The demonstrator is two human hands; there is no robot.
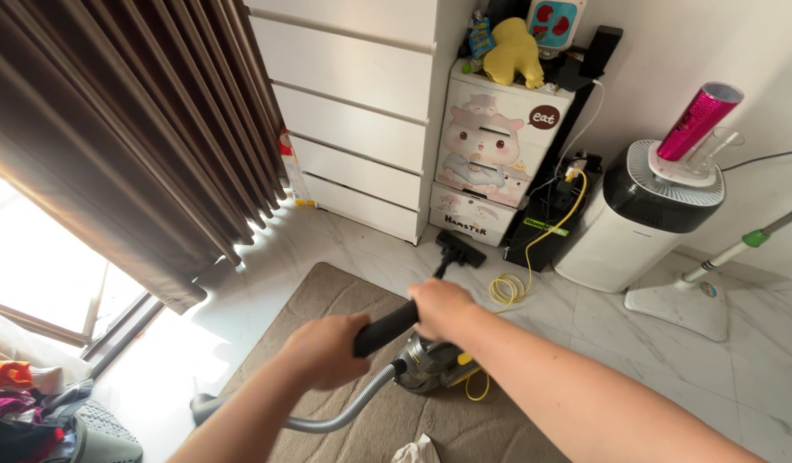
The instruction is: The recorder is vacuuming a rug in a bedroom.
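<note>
Both hands grip the black wand of a vacuum cleaner. My left hand (326,350) holds the lower end, where the grey hose (345,413) curves off. My right hand (441,307) clasps the wand (387,328) a little farther up. The black floor head (460,250) rests on the white tiles just past the beige rug (327,296), close to the cartoon-printed drawer unit (490,146). The grey and yellow vacuum body (432,364) sits on the rug under my arms.
A white chest of drawers (357,111) stands ahead, brown curtains (130,146) hang at left. A yellow cable (520,279) coils on the tiles. A white air purifier (640,214) with a pink bottle and a mop (696,296) stand at right. Clothes lie at bottom left.
</note>
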